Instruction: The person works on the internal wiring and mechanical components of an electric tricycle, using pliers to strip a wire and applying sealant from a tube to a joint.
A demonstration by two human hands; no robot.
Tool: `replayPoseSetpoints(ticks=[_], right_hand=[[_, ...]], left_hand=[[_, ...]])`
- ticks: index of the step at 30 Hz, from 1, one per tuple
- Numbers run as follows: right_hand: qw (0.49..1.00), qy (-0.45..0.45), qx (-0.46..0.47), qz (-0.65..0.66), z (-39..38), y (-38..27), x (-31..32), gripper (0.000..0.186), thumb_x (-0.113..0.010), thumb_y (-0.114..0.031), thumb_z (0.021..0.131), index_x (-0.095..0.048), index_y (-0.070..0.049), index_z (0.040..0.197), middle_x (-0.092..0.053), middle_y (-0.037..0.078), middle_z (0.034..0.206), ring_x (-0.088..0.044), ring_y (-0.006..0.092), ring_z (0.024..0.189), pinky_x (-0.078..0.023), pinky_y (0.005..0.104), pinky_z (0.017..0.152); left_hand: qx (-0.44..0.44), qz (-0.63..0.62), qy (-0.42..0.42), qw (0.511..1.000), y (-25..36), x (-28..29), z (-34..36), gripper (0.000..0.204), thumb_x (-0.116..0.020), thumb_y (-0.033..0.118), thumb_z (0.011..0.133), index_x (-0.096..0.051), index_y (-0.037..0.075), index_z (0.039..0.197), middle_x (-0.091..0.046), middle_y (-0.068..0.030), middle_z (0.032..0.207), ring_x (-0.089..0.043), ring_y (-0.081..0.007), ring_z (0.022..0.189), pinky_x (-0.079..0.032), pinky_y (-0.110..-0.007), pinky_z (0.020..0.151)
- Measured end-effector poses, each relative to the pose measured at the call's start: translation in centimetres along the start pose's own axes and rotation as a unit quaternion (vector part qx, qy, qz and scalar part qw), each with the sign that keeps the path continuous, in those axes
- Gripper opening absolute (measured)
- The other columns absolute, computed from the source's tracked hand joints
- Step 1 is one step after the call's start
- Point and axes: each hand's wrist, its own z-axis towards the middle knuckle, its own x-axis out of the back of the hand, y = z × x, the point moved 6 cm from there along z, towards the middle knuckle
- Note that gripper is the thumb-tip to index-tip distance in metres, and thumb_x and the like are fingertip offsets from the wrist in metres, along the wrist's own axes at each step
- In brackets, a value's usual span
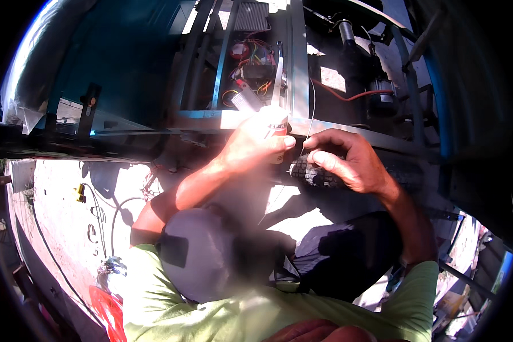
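Observation:
My left hand (242, 147) is wrapped round a white squeeze bottle (277, 126) with a red and white label, its thumb across the front. The bottle stands upright, and its long thin nozzle (279, 80) points away from me over the frame. Just to the right, my right hand (352, 162) has thumb and forefinger bent toward each other at a thin wire (312, 111). This wire hangs down from the frame and passes at those fingertips. Glare blurs the area round the bottle.
A metal frame (211, 121) crosses ahead, with bundled coloured wires (260, 54) and a finned metal box (252, 17) inside it. To the right are a black motor-like cylinder (383, 102) and a red cable (353, 97). Below the frame sits a treaded tyre (319, 174). Cables lie on the ground at left.

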Motion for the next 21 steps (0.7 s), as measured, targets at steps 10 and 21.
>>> replayPoseSetpoints(ticks=[10,21], right_hand=[[0.990,-0.112,-0.073,0.034,1.1,0.7,-3.1,0.035,-0.065,-0.019,0.101,-0.061,0.004,0.128,-0.067,0.010,0.117,-0.063,0.0156,0.104,-0.051,0.0326,0.094],[0.991,-0.058,-0.045,0.113,1.4,2.0,-3.6,0.030,-0.061,-0.014,0.104,-0.059,0.003,0.128,-0.067,0.006,0.109,-0.065,0.0118,0.098,-0.056,0.0275,0.083]], left_hand=[[0.007,-0.317,-0.052,0.947,1.8,-1.3,0.3,0.055,-0.051,0.051,0.104,-0.052,0.004,0.132,-0.068,-0.0192,0.118,-0.068,-0.0288,0.111,-0.055,-0.044,0.097],[0.031,-0.294,-0.112,0.949,1.5,-1.3,-1.0,0.059,-0.058,0.035,0.104,-0.042,-0.002,0.147,-0.059,-0.0199,0.135,-0.060,-0.0278,0.123,-0.048,-0.042,0.107]])
